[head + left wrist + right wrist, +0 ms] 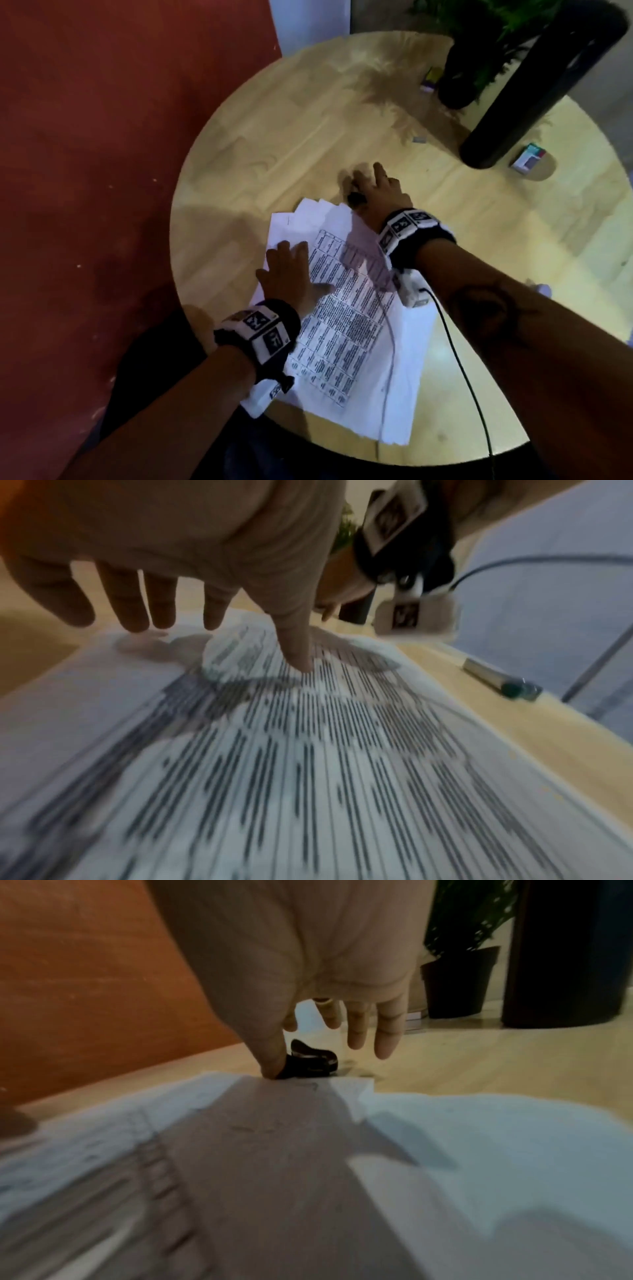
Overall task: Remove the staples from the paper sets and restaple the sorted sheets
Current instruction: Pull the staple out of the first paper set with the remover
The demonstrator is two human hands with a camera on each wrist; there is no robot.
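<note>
A loose pile of white sheets [404, 370] lies in the middle of the round wooden table [291, 144], the top sheet printed with a table of text [308, 750]. My left hand [291, 263] lies flat on the pile's left side, fingers spread, thumb [298, 653] pressing the print. My right hand [370, 185] reaches past the pile's far edge [352, 1085]. Its thumb [270, 1064] touches the near end of a small black staple remover [311, 1061] lying on the table. Its other fingers hang straight above the tool without closing on it.
A black column [534, 89] and a black plant pot [459, 75] stand at the back right. A small staple box [529, 158] lies right of the column, another box [431, 80] by the pot, a staple strip [418, 139] between. An orange wall [102, 171] lies left.
</note>
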